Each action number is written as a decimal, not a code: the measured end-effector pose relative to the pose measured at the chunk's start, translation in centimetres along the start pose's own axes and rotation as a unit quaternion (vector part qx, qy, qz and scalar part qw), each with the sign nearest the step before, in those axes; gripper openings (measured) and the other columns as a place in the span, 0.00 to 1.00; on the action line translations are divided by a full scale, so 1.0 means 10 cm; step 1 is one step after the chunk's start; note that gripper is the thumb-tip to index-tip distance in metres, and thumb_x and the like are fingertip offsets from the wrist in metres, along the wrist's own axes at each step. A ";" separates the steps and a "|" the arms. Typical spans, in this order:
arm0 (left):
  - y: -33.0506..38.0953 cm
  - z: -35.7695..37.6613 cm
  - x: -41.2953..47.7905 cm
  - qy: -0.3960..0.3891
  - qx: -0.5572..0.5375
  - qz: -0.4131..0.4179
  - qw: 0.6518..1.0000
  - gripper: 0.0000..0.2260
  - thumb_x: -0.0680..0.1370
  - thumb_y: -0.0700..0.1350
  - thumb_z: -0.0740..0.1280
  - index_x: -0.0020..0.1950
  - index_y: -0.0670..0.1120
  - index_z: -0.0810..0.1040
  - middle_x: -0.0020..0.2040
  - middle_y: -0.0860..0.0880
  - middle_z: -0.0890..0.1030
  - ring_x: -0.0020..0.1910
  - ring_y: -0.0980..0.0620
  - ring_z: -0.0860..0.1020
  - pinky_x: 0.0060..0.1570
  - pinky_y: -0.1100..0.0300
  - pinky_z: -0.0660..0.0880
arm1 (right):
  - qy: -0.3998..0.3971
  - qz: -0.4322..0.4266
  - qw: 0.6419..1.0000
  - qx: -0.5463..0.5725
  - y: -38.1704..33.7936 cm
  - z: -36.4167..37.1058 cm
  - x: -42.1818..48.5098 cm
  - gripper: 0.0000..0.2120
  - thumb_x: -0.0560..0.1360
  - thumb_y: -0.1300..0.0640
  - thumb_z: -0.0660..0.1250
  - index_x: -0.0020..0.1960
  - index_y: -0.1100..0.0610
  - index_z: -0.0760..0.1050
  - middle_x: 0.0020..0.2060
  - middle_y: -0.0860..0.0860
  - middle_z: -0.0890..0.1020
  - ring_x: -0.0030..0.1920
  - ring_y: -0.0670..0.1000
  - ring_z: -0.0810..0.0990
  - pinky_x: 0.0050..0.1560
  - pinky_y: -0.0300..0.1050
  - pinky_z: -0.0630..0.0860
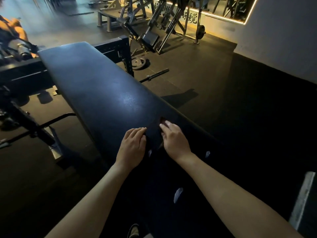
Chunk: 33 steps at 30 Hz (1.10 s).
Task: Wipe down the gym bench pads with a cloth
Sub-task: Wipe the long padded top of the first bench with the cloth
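Head view. The bench pad (96, 86) runs lengthwise away from the person, toward the upper left. A dark cloth (159, 169) with pale flecks appears to cover its near end, though it is hard to separate from the pad in this light.

Both hands sit side by side at the cloth's far edge, knuckles up and forearms extended along the pad's axis. The left hand (133, 146) has its fingers pressed together and curled down, apparently gripping the cloth edge. The right hand (175, 140) lies slightly further forward and nearer the pad's right edge. One fingertip reaches ahead onto the pad, but whether it pinches cloth cannot be told.

Judgement: the unwiped length lies straight ahead of the fingers, so the coming stroke should run along the long axis.
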State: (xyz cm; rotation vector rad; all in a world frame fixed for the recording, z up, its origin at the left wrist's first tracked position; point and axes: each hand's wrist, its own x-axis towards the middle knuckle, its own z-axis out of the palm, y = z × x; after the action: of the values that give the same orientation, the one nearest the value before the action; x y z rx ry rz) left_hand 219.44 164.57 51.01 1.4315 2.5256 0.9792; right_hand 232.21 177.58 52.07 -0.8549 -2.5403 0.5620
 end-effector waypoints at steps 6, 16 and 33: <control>-0.10 -0.07 -0.45 0.040 0.060 -0.039 0.997 0.26 0.82 0.54 0.48 0.71 0.47 0.75 0.70 0.50 0.77 0.71 0.50 0.69 0.71 0.50 0.64 | -0.010 -0.031 0.998 0.049 -0.56 0.13 -0.32 0.13 0.80 0.60 0.63 0.62 0.57 0.81 0.59 0.54 0.82 0.57 0.59 0.79 0.61 0.51 0.74; -0.13 -0.10 -0.60 0.079 -0.001 -0.061 0.995 0.26 0.80 0.55 0.49 0.69 0.48 0.78 0.68 0.52 0.78 0.70 0.53 0.68 0.70 0.54 0.59 | -0.020 0.036 0.999 -0.016 -0.39 0.06 -0.22 0.20 0.81 0.57 0.62 0.71 0.58 0.72 0.70 0.56 0.72 0.69 0.59 0.68 0.71 0.50 0.65; -0.52 -0.19 -0.99 0.033 -0.042 0.072 0.996 0.24 0.85 0.53 0.49 0.75 0.44 0.71 0.74 0.47 0.72 0.75 0.50 0.65 0.76 0.50 0.57 | 0.049 0.103 0.993 -0.017 -0.83 0.26 -0.74 0.20 0.80 0.58 0.65 0.71 0.58 0.73 0.69 0.57 0.73 0.70 0.59 0.69 0.72 0.49 0.62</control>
State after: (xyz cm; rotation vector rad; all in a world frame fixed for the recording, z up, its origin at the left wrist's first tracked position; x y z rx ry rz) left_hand 220.41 153.87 47.26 1.5998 2.4211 1.1595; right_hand 232.36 166.15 52.17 -1.1387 -2.3941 0.5255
